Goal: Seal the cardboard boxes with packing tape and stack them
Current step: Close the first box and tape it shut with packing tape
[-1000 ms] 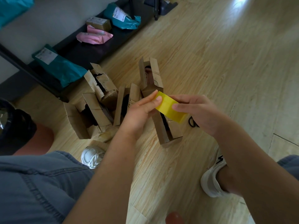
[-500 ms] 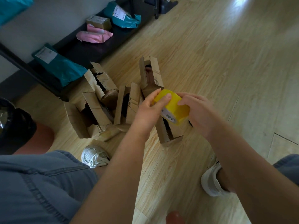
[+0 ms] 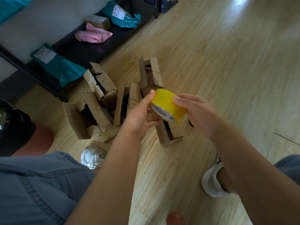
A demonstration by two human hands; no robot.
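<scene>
Tape (image 3: 167, 103) is being held up off the floor (image 3: 219, 54) btwn both hands, hovering just over the boxes (image 3: 128, 103), w/ its printed core ring tilting toward the camera. Judging by that tilt, the person is prob. turning the yellow roll to hunt for the loose end before pulling a strip; no free end is showing. L hand (image 3: 139, 118) is pinching the roll: its thumb (image 3: 150, 95) is pressing on the outer band at the top-left edge, and the other fingers are curling under, by the core. R hand (image 3: 200, 116) is gripping the opposite side, w/ a fingertip (image 3: 177, 100) resting on the band and the remaining fingers wrapping the far edge. Its thumb is hiding behind the roll, so can't tell where it's pressing. Each grip is opening only as wide as the roll, w/ nothing else in either hand. Five or so boxes are standing in a cluster on the floor in front of the person, flaps gaping open, dark contents inside. None is looking sealed or stacked, so they're likely waiting within reach for taping one by one. Behind them a low shelf (image 3: 90, 51) is carrying teal and pink mailers (image 3: 60, 67).
</scene>
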